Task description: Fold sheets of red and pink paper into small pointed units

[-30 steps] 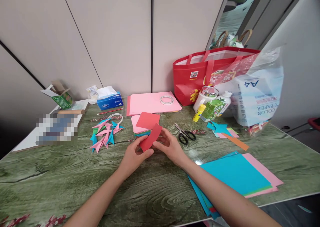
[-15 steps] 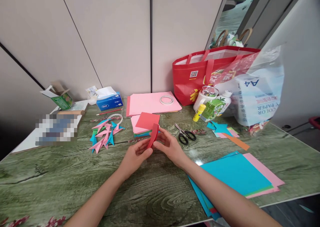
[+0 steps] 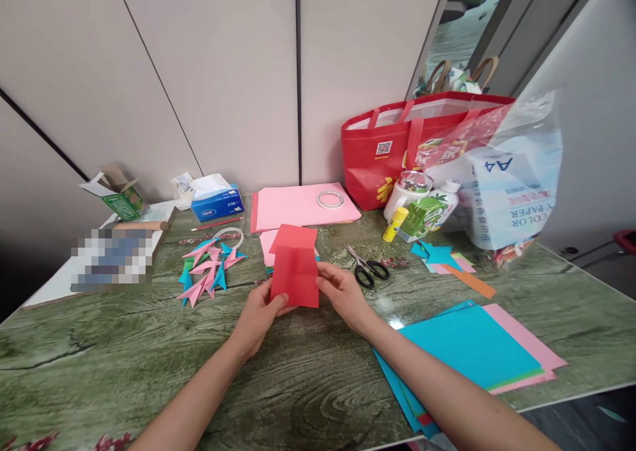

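Note:
Between my hands is a creased square of red paper, unfolded and tilted toward me above the table. My left hand pinches its lower left corner, thumb on the front. At the right edge, my right hand grips the same sheet between thumb and fingers. Just behind it lies a small stack of coloured squares with a red square on top, partly hidden by the held sheet. Black-handled scissors rest to the right of the stack. Folded pink, blue and green paper pieces lie to the left.
Large blue sheets lie at the front right, under my right forearm. Behind are a tissue box, pink sheets with a tape roll, a glue stick, a red bag and a blue paper star.
The red paper was folded narrow between my fingers; now it is opened out flat, facing me. My hands have moved slightly apart.

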`<state>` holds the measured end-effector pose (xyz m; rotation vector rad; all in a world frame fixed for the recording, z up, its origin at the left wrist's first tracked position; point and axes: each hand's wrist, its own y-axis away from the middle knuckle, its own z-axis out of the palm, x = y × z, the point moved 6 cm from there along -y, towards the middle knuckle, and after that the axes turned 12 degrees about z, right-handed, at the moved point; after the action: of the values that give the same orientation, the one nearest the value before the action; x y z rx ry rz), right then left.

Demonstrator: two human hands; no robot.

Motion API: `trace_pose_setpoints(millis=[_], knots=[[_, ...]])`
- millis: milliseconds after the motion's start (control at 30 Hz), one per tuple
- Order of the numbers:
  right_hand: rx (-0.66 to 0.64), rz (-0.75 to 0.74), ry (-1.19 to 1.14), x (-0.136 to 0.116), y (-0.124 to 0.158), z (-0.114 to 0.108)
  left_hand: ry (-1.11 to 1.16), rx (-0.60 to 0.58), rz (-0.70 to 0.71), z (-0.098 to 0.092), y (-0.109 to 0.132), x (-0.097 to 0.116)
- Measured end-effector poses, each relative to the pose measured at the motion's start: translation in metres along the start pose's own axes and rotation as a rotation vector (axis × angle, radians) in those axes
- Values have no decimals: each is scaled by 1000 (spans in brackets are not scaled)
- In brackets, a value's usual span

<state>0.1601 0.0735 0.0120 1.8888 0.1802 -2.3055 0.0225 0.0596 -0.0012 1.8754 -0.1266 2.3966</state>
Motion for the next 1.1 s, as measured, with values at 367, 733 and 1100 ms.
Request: trace_pose_setpoints(millis=[367,733,1100], knots=[[14,-10,-1,3,4,-4,97,48,-23,-7,-3,6],[45,-5,204,5,3,-4,-168,127,290,-19,-6,27],[134,34,2,5,2,-9,-477,-223,370,9,3,25]])
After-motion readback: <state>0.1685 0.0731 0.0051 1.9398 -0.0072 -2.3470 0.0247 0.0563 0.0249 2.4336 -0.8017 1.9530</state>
